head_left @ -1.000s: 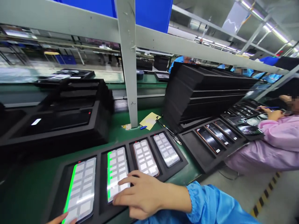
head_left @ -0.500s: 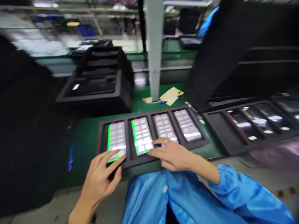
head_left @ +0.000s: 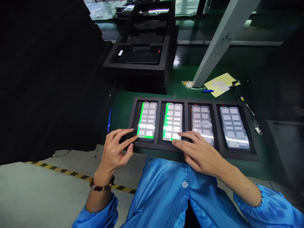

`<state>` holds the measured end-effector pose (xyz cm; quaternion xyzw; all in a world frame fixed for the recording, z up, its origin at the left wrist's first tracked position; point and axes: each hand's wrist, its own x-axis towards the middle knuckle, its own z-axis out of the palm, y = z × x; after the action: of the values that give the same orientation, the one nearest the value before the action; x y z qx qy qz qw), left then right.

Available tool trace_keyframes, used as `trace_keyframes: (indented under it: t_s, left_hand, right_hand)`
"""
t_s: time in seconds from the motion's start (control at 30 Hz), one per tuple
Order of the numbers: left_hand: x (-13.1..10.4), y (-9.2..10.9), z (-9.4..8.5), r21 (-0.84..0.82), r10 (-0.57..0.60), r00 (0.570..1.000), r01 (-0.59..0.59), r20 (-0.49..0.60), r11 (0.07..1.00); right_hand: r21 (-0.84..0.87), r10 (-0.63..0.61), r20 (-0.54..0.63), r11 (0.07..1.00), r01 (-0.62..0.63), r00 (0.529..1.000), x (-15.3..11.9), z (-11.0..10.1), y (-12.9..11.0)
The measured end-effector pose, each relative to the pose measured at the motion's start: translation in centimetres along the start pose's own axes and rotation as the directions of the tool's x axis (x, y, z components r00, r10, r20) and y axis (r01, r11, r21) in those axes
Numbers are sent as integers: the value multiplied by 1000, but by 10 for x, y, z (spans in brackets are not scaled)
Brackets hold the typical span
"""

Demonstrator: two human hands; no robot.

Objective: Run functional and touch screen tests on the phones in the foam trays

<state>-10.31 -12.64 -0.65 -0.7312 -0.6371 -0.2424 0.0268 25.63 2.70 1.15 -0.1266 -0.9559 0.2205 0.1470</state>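
A black foam tray (head_left: 159, 126) on the green table bears a row of lit phones. The leftmost phone (head_left: 147, 120) and the second phone (head_left: 173, 118) show green bands along their left and bottom edges. The third phone (head_left: 203, 122) and the rightmost phone (head_left: 234, 125) show pale blocks only. My left hand (head_left: 116, 148) is open, its fingertips at the lower left corner of the leftmost phone. My right hand (head_left: 198, 152) is open too, with fingertips at the bottom right of the second phone. It partly covers the third phone.
Stacked black foam trays (head_left: 140, 67) stand behind, a dark phone (head_left: 139, 56) in the top one. A grey post (head_left: 213, 44) rises behind the row. Near it lie yellow paper (head_left: 222, 85) and a blue pen (head_left: 208, 91). Another blue pen (head_left: 109, 120) is at left.
The view has swung left and down, shifting the trays to the right in the picture. My left hand's fingertips have moved off the leftmost phone's screen to its lower left corner. My right hand stays by the second phone.
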Motion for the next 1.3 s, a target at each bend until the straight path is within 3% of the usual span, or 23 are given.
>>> trace_keyframes:
  t_s: [0.17, 0.37, 0.53, 0.77, 0.97, 1.17, 1.3]
  left_hand:
    - [13, 11, -1, -8, 53, 998, -53, 24, 999]
    - [34, 29, 9, -90, 168, 983, -161, 76, 983]
    - [45, 35, 14, -138, 215, 973, -202, 84, 970]
    - [45, 30, 13, -143, 194, 976, -179, 99, 973]
    - [41, 27, 12, -148, 119, 985, -100, 126, 984]
    - [46, 28, 11, -154, 192, 969, -168, 154, 974]
    - [54, 22, 11, -162, 157, 960, -121, 233, 979]
  right_hand:
    - [-14, -12, 15, 1000, 12, 1000, 6, -3, -3]
    - [-44, 59, -62, 997, -61, 996, -10, -11, 0]
    - [-12, 67, -49, 998, -68, 997, -12, -12, -2]
    - [-7, 39, -39, 999, -39, 998, -7, -10, -1]
    - [-26, 99, -67, 995, -101, 993, -9, -13, 4]
    - [-17, 103, -65, 994, -104, 993, -4, -15, 5]
    - [-42, 141, -49, 989, -143, 989, -1, -17, 8]
